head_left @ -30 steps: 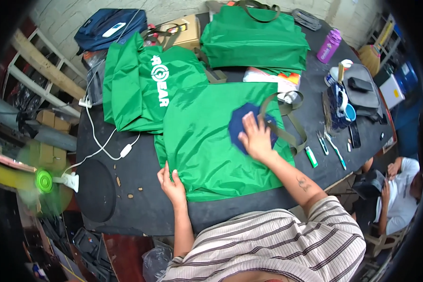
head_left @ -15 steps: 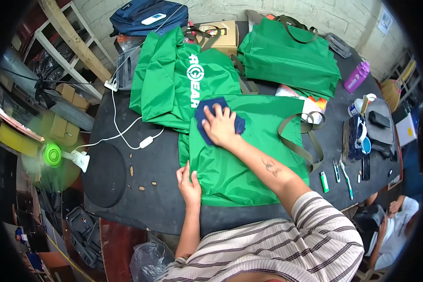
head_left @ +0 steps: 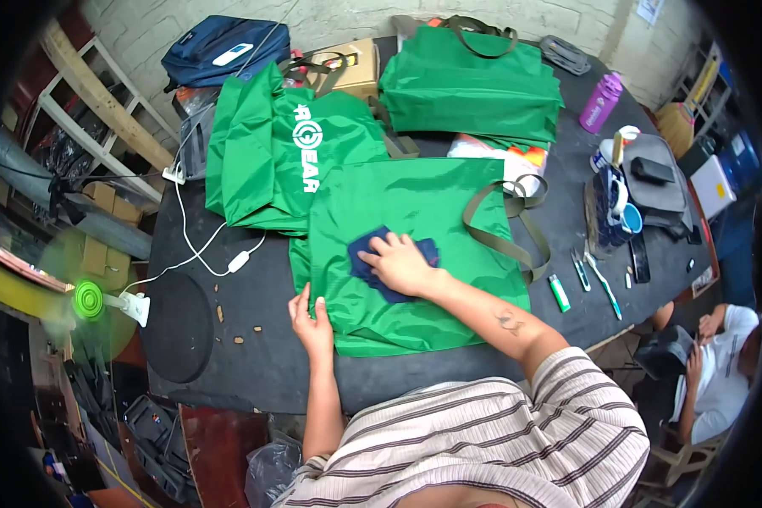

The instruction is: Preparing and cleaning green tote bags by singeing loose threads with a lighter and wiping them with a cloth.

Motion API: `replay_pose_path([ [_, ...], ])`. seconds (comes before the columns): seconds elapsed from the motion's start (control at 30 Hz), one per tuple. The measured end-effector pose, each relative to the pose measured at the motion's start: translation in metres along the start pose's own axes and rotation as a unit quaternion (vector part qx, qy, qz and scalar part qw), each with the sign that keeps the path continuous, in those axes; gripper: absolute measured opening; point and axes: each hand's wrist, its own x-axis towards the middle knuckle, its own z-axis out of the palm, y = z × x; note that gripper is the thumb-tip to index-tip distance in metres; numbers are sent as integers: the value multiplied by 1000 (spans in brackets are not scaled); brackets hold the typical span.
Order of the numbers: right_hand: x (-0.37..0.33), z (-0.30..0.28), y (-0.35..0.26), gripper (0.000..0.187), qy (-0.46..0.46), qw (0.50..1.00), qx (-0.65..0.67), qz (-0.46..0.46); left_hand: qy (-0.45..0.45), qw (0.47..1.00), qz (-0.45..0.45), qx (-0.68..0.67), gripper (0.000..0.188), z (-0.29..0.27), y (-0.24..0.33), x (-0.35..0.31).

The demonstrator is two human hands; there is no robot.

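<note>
A crumpled dark-blue cloth lies near the centre of the frame, directly beneath my right fingers. They are spread and flat against it, not curled around it. The cloth is bunched, with no clear long axis, and rests on a flat, shiny green fabric bag. My right forearm slants up to it from the lower right. My left fingers are lower left of the cloth, apart from it, at the bag's left edge; I cannot tell whether they pinch the fabric. The bag is roughly square, its olive webbing strap looping off at the right.

Below is a matte black surface. A green bag with white lettering sits at upper left, and a pile of green bags at upper centre. A purple bottle stands at upper right. A small green fan is at far left; a seated person in a white shirt is at lower right.
</note>
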Motion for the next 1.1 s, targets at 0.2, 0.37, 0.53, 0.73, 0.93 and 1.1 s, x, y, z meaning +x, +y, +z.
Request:
replay_pose_path([
  [0.2, -112, -148, 85, 31, 235, 945, -71, 218, 107, 991, 78, -10, 23, -17, 32, 49],
  [0.37, -131, -155, 24, 47, 267, 953, -38, 141, -89, 966, 244, -3, 24, 33, 74, 175],
  [0.53, -114, -55, -82, 52, 20, 996, 7, -87, -381, 894, 164, 171, 62, 115, 40, 269],
  [0.73, -113, -109, 0, 14, 219, 954, 202, 25, -506, 853, -129, -3, 32, 83, 65, 282],
  [0.93, -102, -232, 127, 20, 394, 754, 509, 132, -563, 648, -123, -498, 47, 48, 145, 241],
  [1.1, -78, -220, 191, 11, 488, 800, 253, 240, -485, 741, -28, -463, 44, 73, 198, 221],
])
